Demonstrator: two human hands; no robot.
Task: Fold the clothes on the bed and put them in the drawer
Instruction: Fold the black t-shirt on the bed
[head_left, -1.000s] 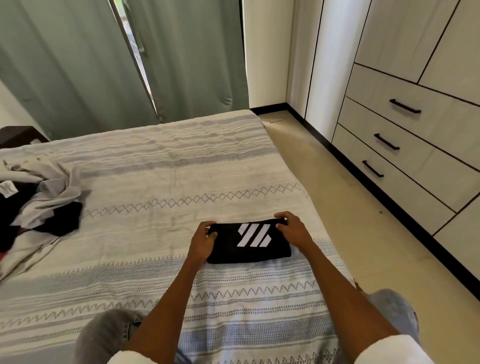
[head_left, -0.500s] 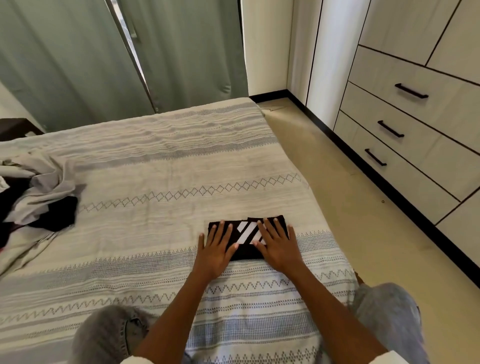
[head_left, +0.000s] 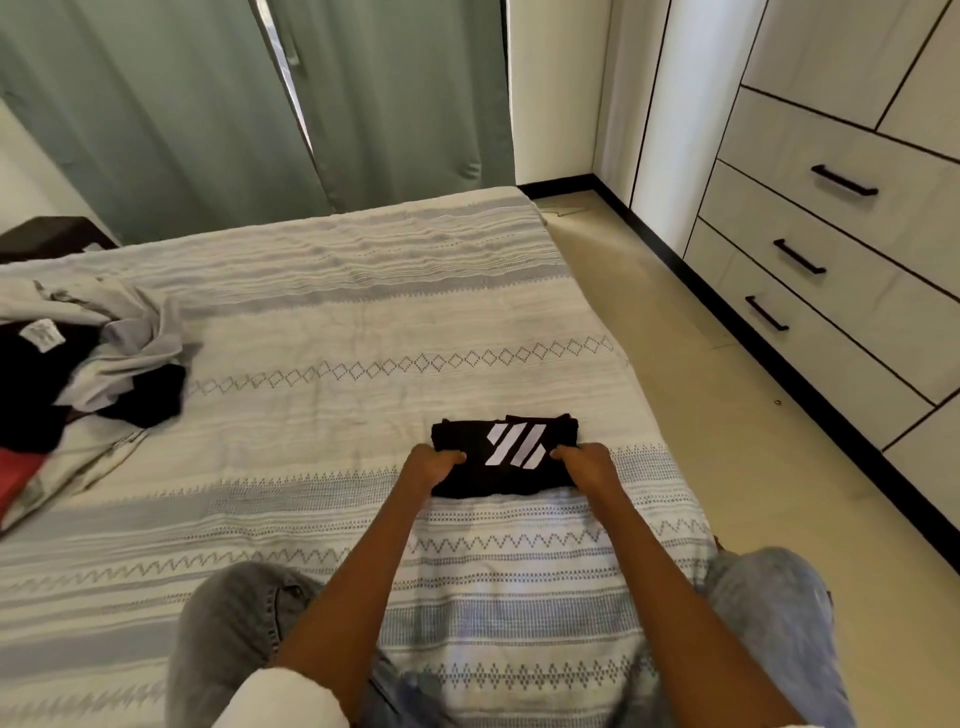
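On the bed (head_left: 322, 332), near its right edge and right in front of our knees, lies the black shirt (head_left: 506, 457). It is folded into a small flat block with white stripes on top.

Our left hand (head_left: 428, 467) holds the left end of the shirt. Its fingers are curled and the fingertips press down on top of the cloth. Our right hand (head_left: 584, 462) does the same at the right end. We cannot see if our thumbs are tucked under.

We think the shirt is soft and light. It bends easily, so it can flop open if we lift it by one corner. It is not slippery and it cannot break. The best way to hold it is from both short ends, with fingers on top and thumbs under, so the layers stay squeezed together. We should keep it flat as we lift.

A pile of clothes (head_left: 78, 374) sits well apart on the left side of the bed. It is gray, black and red, and it is not folded yet.

Three drawers (head_left: 831, 270) with black handles stand across the floor on our right. All look shut, so we think one hand must let go to pull one open.
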